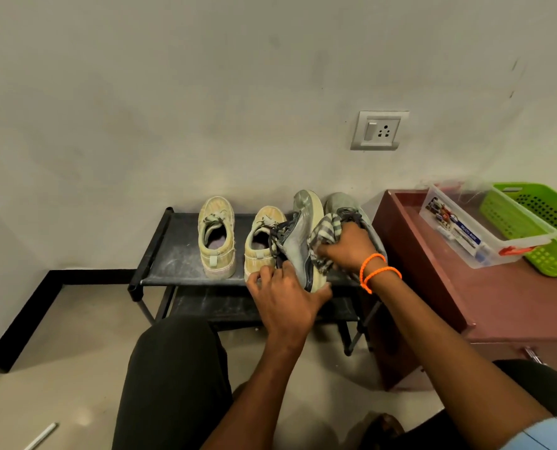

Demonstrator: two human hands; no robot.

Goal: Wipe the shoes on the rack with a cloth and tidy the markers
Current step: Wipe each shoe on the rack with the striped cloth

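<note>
Fingers (264, 274) of left hand (283, 300) grip tilted grey shoe (298, 241); right hand (345, 248) presses cloth (327, 228).

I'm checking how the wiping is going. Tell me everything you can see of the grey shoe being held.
The grey shoe is a lace-up trainer with a dull, dusty grey upper, dark laces and a thick cream sole. It is tipped on its side on the top shelf of the black rack, toe toward the wall, sole facing right. The left hand grips its heel end, while the right hand presses a checked cloth against its sole. It leans against a beige shoe.
</note>
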